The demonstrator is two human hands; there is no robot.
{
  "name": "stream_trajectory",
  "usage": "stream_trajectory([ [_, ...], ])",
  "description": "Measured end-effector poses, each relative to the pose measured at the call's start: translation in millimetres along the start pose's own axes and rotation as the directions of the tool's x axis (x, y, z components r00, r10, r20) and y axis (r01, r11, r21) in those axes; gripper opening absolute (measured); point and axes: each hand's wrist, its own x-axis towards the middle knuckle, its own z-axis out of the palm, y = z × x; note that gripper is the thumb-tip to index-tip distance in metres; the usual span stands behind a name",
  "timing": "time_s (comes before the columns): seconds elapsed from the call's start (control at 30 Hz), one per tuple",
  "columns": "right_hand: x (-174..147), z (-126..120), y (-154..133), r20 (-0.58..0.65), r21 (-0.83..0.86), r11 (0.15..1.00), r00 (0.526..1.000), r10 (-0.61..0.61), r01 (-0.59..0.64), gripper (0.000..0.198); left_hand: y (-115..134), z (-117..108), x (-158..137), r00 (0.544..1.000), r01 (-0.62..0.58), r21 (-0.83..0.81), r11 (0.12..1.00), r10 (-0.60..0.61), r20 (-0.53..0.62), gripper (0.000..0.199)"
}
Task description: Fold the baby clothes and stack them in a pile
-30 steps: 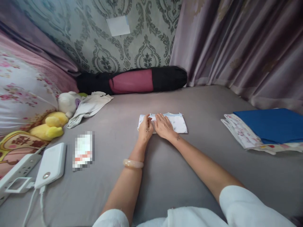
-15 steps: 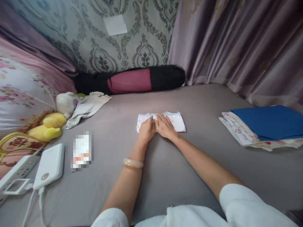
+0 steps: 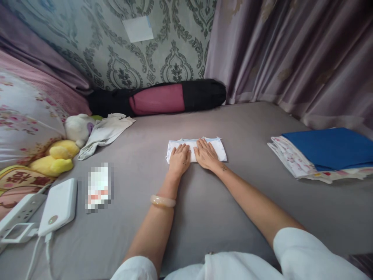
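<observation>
A white folded cloth (image 3: 192,149) with a faint print and a pale blue upper edge lies flat on the grey bed sheet (image 3: 140,155), straight ahead of me. My left hand (image 3: 180,159) rests palm down on its left half, fingers stretched out. On the right half lies my right hand (image 3: 206,154), also flat with the fingers slightly apart. A narrow strip of the cloth shows between the hands. Parts of it are hidden under both palms. Around my left wrist is a pale bangle (image 3: 163,201).
Folded fabrics with a blue one (image 3: 329,148) on top lie at the right. A black and maroon long bag (image 3: 157,99) lies along the wall. At the left are a crumpled cloth (image 3: 106,134), yellow plush toy (image 3: 55,159), white power bank (image 3: 58,208), power strip (image 3: 25,210) and a blurred item (image 3: 98,186).
My left hand has flattened, its fingers now stretched out where they were curled. The two hands have moved slightly apart across the cloth. The view has shifted a little.
</observation>
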Motion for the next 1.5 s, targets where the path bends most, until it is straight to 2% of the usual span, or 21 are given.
stream_trajectory([
  [0.07, -1, -4, 5, 0.007, -0.012, 1.000, 1.000, 0.014, -0.014, 0.058, -1, 0, 0, 0.999, 0.019, -0.002, 1.000, -0.019, -0.032, 0.027],
  [0.2, -5, -9, 19, -0.054, -0.100, 0.991, 0.995, 0.080, -0.085, 0.059, -3, 1, 1, 0.996, 0.062, 0.032, 0.998, -0.060, -0.066, 0.029],
  [0.33, -6, -8, 29, -0.016, -0.144, 0.985, 0.995, 0.098, -0.099, 0.059, 2, -4, 3, 0.994, 0.092, 0.230, 0.969, -0.104, 0.037, 0.036],
  [0.43, 0, -10, 36, -0.042, -0.163, 0.986, 0.998, 0.039, -0.046, 0.054, 8, -14, 8, 0.991, 0.052, 0.379, 0.924, -0.095, 0.096, 0.035],
  [0.57, 15, -19, 56, -0.034, -0.122, 0.992, 0.999, -0.023, 0.019, 0.040, 6, -27, 23, 0.977, 0.022, 0.474, 0.880, -0.120, 0.177, 0.031],
  [0.73, 33, -29, 80, 0.042, 0.008, 1.000, 0.999, -0.024, 0.024, 0.032, -5, -41, 50, 0.955, 0.065, 0.443, 0.894, -0.185, 0.233, 0.027],
  [0.9, 45, -37, 86, 0.109, -0.010, 1.000, 0.994, 0.028, -0.027, 0.028, -13, -48, 72, 0.920, 0.096, 0.392, 0.915, -0.232, 0.316, 0.028],
  [1.13, 63, -44, 86, 0.264, -0.030, 0.994, 0.959, 0.106, -0.101, 0.026, -25, -45, 89, 0.867, 0.151, 0.443, 0.884, -0.334, 0.370, 0.029],
  [1.27, 67, -42, 85, 0.268, -0.030, 0.991, 0.954, 0.136, -0.133, 0.024, -29, -44, 92, 0.840, 0.185, 0.439, 0.880, -0.373, 0.394, 0.030],
  [1.5, 59, -41, 84, 0.218, -0.007, 0.990, 0.967, 0.136, -0.137, 0.022, -23, -46, 80, 0.863, 0.185, 0.427, 0.885, -0.355, 0.361, 0.034],
])
